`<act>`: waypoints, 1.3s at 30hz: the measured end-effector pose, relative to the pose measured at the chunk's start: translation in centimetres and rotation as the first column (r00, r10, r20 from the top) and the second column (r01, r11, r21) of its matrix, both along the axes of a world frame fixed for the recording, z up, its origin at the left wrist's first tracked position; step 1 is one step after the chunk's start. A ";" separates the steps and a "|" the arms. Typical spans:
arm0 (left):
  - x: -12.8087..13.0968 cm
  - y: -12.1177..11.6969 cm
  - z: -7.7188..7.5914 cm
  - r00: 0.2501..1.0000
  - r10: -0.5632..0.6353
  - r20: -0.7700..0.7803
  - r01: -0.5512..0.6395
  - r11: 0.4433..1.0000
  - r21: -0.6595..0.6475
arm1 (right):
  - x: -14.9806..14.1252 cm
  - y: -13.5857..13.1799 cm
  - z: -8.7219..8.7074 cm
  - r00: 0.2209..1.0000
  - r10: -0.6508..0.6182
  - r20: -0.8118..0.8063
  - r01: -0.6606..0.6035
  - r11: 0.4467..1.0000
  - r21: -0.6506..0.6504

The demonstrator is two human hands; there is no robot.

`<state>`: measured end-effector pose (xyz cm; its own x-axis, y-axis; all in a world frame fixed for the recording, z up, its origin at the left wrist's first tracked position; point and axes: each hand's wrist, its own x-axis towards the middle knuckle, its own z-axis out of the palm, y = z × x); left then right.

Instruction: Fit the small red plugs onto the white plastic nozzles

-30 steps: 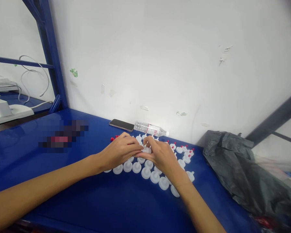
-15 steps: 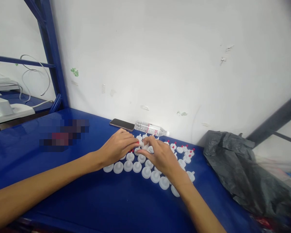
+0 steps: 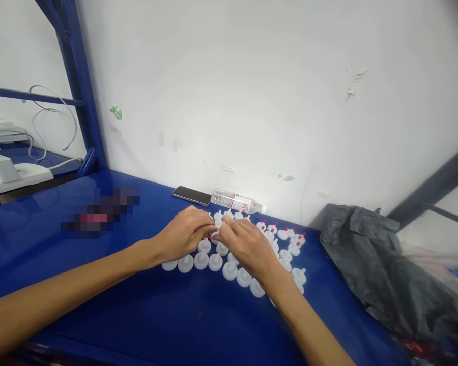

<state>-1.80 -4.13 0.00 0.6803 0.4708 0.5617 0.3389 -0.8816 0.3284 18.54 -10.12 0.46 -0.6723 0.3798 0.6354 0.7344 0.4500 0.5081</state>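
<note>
Over the rows of pieces, my left hand (image 3: pixel 186 229) and my right hand (image 3: pixel 248 248) meet with fingertips pinched together. Half a second earlier, a small red tip showed at my left fingers and a translucent white spouted cap at my right; now the fingers mostly hide both pieces. Below and around the hands lie several round white spouted caps (image 3: pixel 215 262) on the blue table (image 3: pixel 168 315). Some farther right, such as this spouted cap (image 3: pixel 283 234), carry red tips on their spouts.
A phone (image 3: pixel 192 195) and a clear plastic bottle (image 3: pixel 238 201) lie along the wall. On the right is a dark plastic bag (image 3: pixel 370 264). A blue metal post (image 3: pixel 80 76) rises at the back left, and a blurred-out patch (image 3: pixel 99 213) covers something on the table.
My right fingers have curled in closer to my left fingertips, covering the white cap that showed between them. The left hand stays nearly in place.
</note>
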 end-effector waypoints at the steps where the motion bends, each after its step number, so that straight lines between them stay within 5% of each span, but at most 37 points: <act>1: 0.0 0.0 0.0 1.000 -0.002 0.001 0.002 1.000 -0.013 | 0.0 0.0 0.0 1.000 -0.002 0.001 0.002 1.000 0.010; 14: 0.1 -0.3 0.2 1.000 0.004 0.009 -0.003 0.992 -0.125 | -0.7 0.0 -0.6 1.000 0.015 0.012 -0.016 0.997 0.079; 23: -1.1 2.7 0.7 0.989 0.148 -0.007 -0.149 0.987 -0.062 | 1.0 0.2 1.9 0.914 -0.241 -0.327 0.166 0.956 -0.242; 28: -2.2 5.7 -1.4 0.967 0.184 -0.175 -0.183 0.983 0.022 | 5.8 1.2 1.6 0.735 -0.509 -0.448 0.321 0.843 -0.431; 34: -2.3 6.3 -2.1 0.973 0.127 -0.190 -0.133 0.991 -0.016 | 11.1 1.9 1.8 0.614 -0.612 -0.498 0.431 0.789 -0.439; 39: -2.3 6.4 -2.2 0.973 0.112 -0.204 -0.118 0.993 -0.017 | 12.5 1.3 2.9 0.444 -0.825 -0.349 0.567 0.560 -0.604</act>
<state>-4.14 2.27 -2.21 0.7184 0.5669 0.4032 0.4997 -0.8238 0.2678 31.01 -8.85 3.34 0.3581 0.8122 0.4606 0.9336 -0.3185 -0.1642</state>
